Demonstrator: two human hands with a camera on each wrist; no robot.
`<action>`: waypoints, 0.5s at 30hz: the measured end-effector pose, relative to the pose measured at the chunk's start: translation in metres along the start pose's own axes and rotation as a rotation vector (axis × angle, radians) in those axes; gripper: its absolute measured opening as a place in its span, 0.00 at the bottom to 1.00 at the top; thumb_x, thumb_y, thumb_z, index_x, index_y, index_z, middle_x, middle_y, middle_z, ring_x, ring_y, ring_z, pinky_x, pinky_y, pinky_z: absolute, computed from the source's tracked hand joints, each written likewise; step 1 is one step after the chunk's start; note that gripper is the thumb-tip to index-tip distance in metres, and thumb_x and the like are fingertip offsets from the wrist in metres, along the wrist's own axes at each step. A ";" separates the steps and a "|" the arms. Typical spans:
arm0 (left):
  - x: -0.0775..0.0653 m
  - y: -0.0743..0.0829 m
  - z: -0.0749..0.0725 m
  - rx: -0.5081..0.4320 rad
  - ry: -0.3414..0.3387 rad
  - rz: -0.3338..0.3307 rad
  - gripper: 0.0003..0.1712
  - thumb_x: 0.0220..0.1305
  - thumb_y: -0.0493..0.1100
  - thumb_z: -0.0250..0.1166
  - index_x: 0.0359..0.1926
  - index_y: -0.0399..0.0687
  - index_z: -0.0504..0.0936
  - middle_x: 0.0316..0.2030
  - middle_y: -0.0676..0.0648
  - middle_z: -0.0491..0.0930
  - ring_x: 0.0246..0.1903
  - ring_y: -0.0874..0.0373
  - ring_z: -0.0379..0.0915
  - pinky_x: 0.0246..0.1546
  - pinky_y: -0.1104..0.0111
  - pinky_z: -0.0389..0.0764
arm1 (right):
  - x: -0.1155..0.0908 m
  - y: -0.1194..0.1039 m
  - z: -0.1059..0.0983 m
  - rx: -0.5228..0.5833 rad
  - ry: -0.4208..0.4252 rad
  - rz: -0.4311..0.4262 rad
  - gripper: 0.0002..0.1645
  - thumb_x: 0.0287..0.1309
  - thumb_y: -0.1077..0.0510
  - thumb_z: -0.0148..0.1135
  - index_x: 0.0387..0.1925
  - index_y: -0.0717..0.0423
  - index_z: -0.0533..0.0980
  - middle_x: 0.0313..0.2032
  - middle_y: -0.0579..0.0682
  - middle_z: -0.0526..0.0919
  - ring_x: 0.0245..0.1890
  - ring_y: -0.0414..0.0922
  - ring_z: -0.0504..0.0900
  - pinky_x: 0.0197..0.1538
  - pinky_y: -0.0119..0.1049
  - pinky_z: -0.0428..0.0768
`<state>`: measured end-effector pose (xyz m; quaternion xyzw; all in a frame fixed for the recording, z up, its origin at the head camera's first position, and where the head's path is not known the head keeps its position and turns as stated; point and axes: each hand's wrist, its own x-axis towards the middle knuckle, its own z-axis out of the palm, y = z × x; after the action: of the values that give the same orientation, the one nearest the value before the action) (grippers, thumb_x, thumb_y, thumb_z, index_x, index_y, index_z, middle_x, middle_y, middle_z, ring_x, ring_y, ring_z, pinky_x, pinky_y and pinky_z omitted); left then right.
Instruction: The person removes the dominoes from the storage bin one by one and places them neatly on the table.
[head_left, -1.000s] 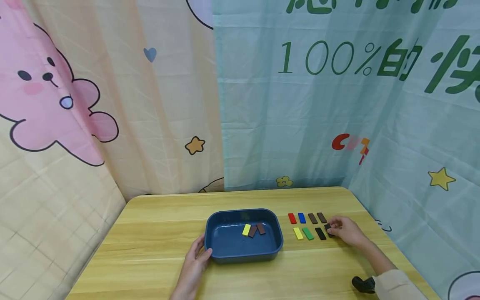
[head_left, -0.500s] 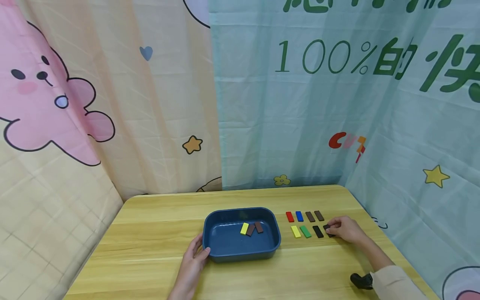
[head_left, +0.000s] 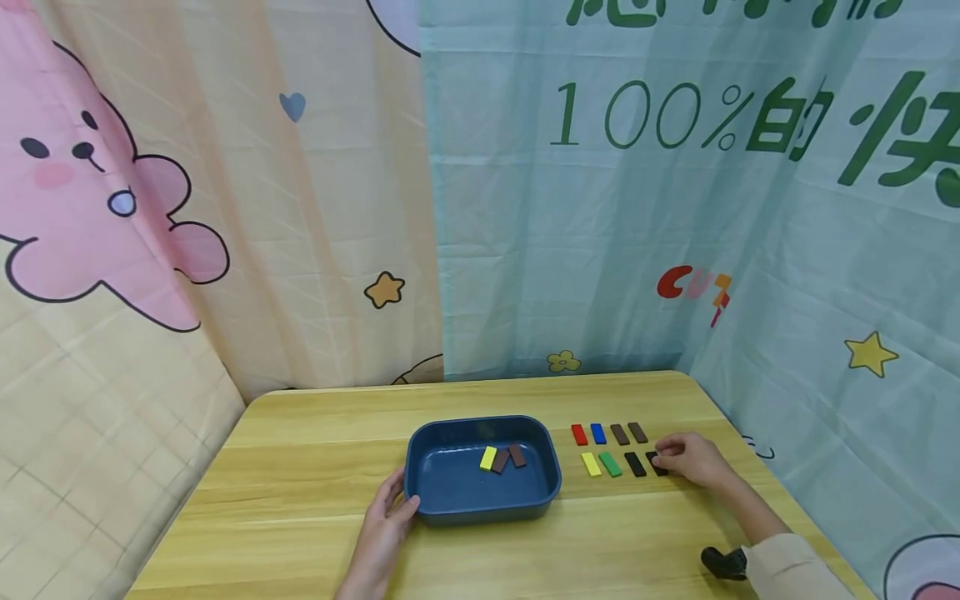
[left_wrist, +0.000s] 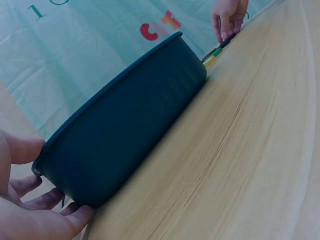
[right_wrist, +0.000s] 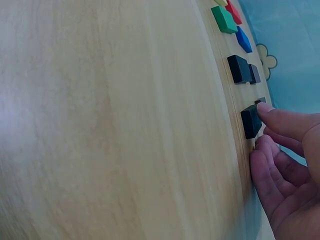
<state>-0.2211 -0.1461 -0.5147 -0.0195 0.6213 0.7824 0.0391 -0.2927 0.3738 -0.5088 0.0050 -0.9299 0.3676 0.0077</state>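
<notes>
On the table sits a dark blue rectangular tray [head_left: 465, 497] with one yellow and two brown blocks [head_left: 517, 455] in it. My left hand [head_left: 384, 527] grips its left end, thumb at the rim and fingers along the outside in the left wrist view. At the right, my right hand [head_left: 693, 460] holds a black block [right_wrist: 250, 123] between thumb and fingers at the end of the near row. That row also has a black block [head_left: 635, 464], a green block [head_left: 611, 464] and a yellow block [head_left: 591, 464]. My fingers partly hide the held block.
Behind lies a far row: a red block [head_left: 579, 434], a blue block [head_left: 597, 433] and two brown blocks [head_left: 619, 434]. The wooden table [head_left: 300, 467] backs onto printed curtains [head_left: 562, 250]. A black strap piece [head_left: 723, 563] hangs by the right sleeve.
The black block in my right hand has shifted slightly toward the near side, lining up with the black block beside it. The head view has moved a little. My left hand stays on the tray.
</notes>
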 end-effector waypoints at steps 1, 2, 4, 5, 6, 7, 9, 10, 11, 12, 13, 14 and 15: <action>0.000 0.000 0.000 0.000 0.000 0.001 0.37 0.78 0.32 0.53 0.80 0.32 0.48 0.76 0.28 0.49 0.74 0.33 0.51 0.72 0.43 0.59 | 0.000 0.000 0.000 -0.004 -0.001 -0.004 0.23 0.63 0.57 0.73 0.51 0.72 0.80 0.39 0.53 0.85 0.40 0.51 0.83 0.39 0.41 0.84; 0.000 0.000 0.000 0.000 0.000 0.001 0.37 0.78 0.32 0.53 0.80 0.32 0.48 0.76 0.28 0.49 0.74 0.34 0.52 0.72 0.43 0.59 | 0.000 -0.001 -0.001 -0.007 -0.002 -0.006 0.23 0.63 0.57 0.73 0.51 0.72 0.80 0.40 0.53 0.85 0.40 0.51 0.83 0.39 0.41 0.84; -0.001 0.000 0.000 0.000 0.001 0.005 0.36 0.78 0.32 0.53 0.80 0.32 0.49 0.76 0.28 0.50 0.73 0.34 0.52 0.72 0.44 0.60 | 0.000 -0.002 -0.001 -0.010 -0.001 -0.007 0.23 0.64 0.57 0.72 0.52 0.71 0.80 0.41 0.54 0.85 0.40 0.51 0.83 0.39 0.41 0.84; -0.001 -0.001 0.000 0.001 0.001 0.008 0.36 0.78 0.32 0.53 0.79 0.32 0.49 0.76 0.28 0.51 0.73 0.35 0.53 0.72 0.45 0.60 | 0.001 -0.003 -0.001 -0.011 -0.001 -0.011 0.23 0.64 0.57 0.71 0.52 0.71 0.80 0.41 0.54 0.85 0.40 0.51 0.83 0.39 0.41 0.84; -0.002 -0.001 0.000 0.003 0.001 0.009 0.36 0.78 0.32 0.53 0.79 0.32 0.49 0.76 0.28 0.51 0.73 0.35 0.53 0.72 0.45 0.61 | 0.001 -0.005 -0.002 -0.010 -0.001 -0.012 0.22 0.65 0.57 0.71 0.52 0.71 0.80 0.41 0.54 0.85 0.40 0.52 0.83 0.39 0.42 0.84; -0.002 -0.002 -0.001 0.005 0.002 0.009 0.36 0.78 0.32 0.53 0.79 0.32 0.49 0.76 0.28 0.51 0.73 0.35 0.53 0.72 0.45 0.61 | 0.001 -0.006 -0.002 -0.009 -0.001 -0.012 0.22 0.65 0.57 0.70 0.52 0.71 0.80 0.41 0.54 0.85 0.40 0.52 0.83 0.39 0.42 0.84; -0.002 -0.002 -0.001 0.006 0.001 0.008 0.36 0.77 0.32 0.53 0.79 0.32 0.49 0.76 0.28 0.51 0.73 0.35 0.53 0.72 0.45 0.61 | 0.002 -0.010 -0.001 -0.009 0.002 -0.018 0.21 0.66 0.58 0.70 0.53 0.71 0.80 0.41 0.53 0.84 0.40 0.51 0.83 0.38 0.42 0.84; -0.002 -0.002 -0.001 0.006 0.001 0.008 0.36 0.77 0.32 0.53 0.79 0.32 0.50 0.76 0.28 0.51 0.73 0.35 0.53 0.72 0.45 0.61 | 0.003 -0.013 -0.001 -0.010 0.005 -0.026 0.20 0.66 0.59 0.69 0.53 0.71 0.80 0.40 0.53 0.84 0.40 0.51 0.83 0.38 0.42 0.84; -0.002 -0.003 -0.001 0.005 0.001 0.007 0.36 0.77 0.32 0.53 0.79 0.32 0.49 0.76 0.28 0.51 0.73 0.34 0.53 0.72 0.44 0.61 | 0.004 -0.015 -0.001 -0.016 0.007 -0.036 0.20 0.67 0.59 0.69 0.53 0.70 0.80 0.40 0.53 0.84 0.40 0.51 0.83 0.38 0.43 0.84; -0.002 -0.003 -0.001 0.006 0.001 0.007 0.36 0.77 0.32 0.53 0.79 0.32 0.49 0.76 0.28 0.51 0.73 0.34 0.53 0.72 0.44 0.60 | 0.005 -0.017 0.000 -0.025 0.009 -0.050 0.20 0.67 0.59 0.69 0.52 0.70 0.80 0.40 0.52 0.84 0.40 0.51 0.83 0.38 0.43 0.84; -0.002 -0.002 -0.001 0.007 0.002 0.008 0.36 0.77 0.32 0.54 0.79 0.32 0.50 0.76 0.28 0.51 0.73 0.34 0.53 0.72 0.44 0.61 | 0.006 -0.019 0.000 -0.034 0.010 -0.063 0.19 0.67 0.58 0.69 0.52 0.69 0.80 0.40 0.52 0.84 0.40 0.51 0.83 0.39 0.43 0.83; -0.001 -0.002 -0.001 0.007 0.004 0.008 0.36 0.77 0.32 0.54 0.79 0.32 0.50 0.76 0.28 0.51 0.73 0.34 0.53 0.72 0.44 0.61 | 0.007 -0.022 0.001 -0.040 0.011 -0.077 0.19 0.66 0.58 0.70 0.52 0.68 0.81 0.39 0.51 0.84 0.40 0.51 0.82 0.39 0.43 0.83; -0.001 -0.002 -0.001 0.008 0.006 0.009 0.37 0.77 0.32 0.54 0.79 0.32 0.50 0.76 0.28 0.51 0.73 0.34 0.52 0.72 0.45 0.61 | 0.009 -0.024 0.002 -0.041 0.012 -0.086 0.18 0.66 0.58 0.70 0.51 0.67 0.82 0.39 0.51 0.84 0.40 0.51 0.82 0.39 0.42 0.83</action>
<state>-0.2197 -0.1465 -0.5167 -0.0188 0.6246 0.7800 0.0341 -0.3010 0.3551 -0.4939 0.0424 -0.9362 0.3477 0.0292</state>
